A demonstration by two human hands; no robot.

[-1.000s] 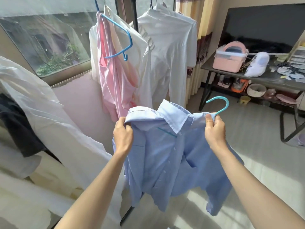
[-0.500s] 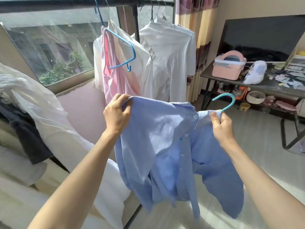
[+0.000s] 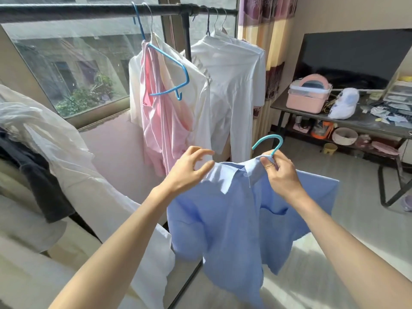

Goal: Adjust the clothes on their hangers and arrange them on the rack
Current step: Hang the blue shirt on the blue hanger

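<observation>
Sunny room, big window behind a black metal clothes rack (image 3: 93, 10) with a pink top (image 3: 160, 121) on a blue plastic hanger (image 3: 171, 63) and a white shirt (image 3: 231, 85) hung up. The light blue collared shirt (image 3: 234, 219) was held out in front, below the rail. The right hand (image 3: 282, 172) pinched its collar at the neck of the teal hanger (image 3: 270, 142). The left hand (image 3: 189, 168) was loosely spread, fingertips touching the collar. I couldn't make out any readable writing anywhere.
</observation>
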